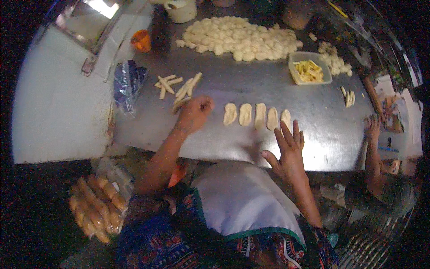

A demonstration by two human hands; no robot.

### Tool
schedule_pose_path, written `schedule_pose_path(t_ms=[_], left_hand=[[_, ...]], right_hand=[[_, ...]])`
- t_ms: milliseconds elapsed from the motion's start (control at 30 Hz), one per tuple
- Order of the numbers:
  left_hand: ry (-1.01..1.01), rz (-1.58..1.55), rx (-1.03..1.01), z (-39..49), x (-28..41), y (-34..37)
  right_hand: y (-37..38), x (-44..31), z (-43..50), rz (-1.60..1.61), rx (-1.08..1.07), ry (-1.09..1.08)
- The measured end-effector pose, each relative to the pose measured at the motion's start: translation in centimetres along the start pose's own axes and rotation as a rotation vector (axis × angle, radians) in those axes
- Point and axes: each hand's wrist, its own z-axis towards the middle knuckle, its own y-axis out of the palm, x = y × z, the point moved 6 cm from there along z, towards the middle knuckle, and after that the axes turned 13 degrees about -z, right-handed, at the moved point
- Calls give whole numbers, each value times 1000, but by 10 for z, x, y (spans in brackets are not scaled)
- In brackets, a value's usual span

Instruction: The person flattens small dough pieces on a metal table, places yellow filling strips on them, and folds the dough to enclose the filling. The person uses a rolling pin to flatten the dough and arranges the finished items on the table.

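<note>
My right hand is spread over the metal tabletop, its fingertips at the near end of a flattened dough oval. That oval is the rightmost of a short row, with another dough oval at the left end. My left hand has curled fingers and hovers beside a dough stick; whether anything is inside the fingers is hidden. Just beyond it lie several rolled dough sticks in a loose heap.
A large mass of dough balls covers the far side. Yellow strips fill a plastic tub at right, near small dough sticks. An orange cup and plastic bag stand left. Another person's hand rests at the right edge.
</note>
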Motion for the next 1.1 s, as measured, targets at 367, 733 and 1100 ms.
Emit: schedule_pose_path(t_ms=[367, 733, 1100], left_hand=[[162, 683, 414, 245, -88, -140], [20, 338, 388, 297, -93, -172], [-357, -878, -683, 4, 54, 47]], right_hand=[[0, -34, 46, 114, -96, 38], [7, -37, 55, 389, -114, 213], [-7, -58, 86, 1320, -56, 214]])
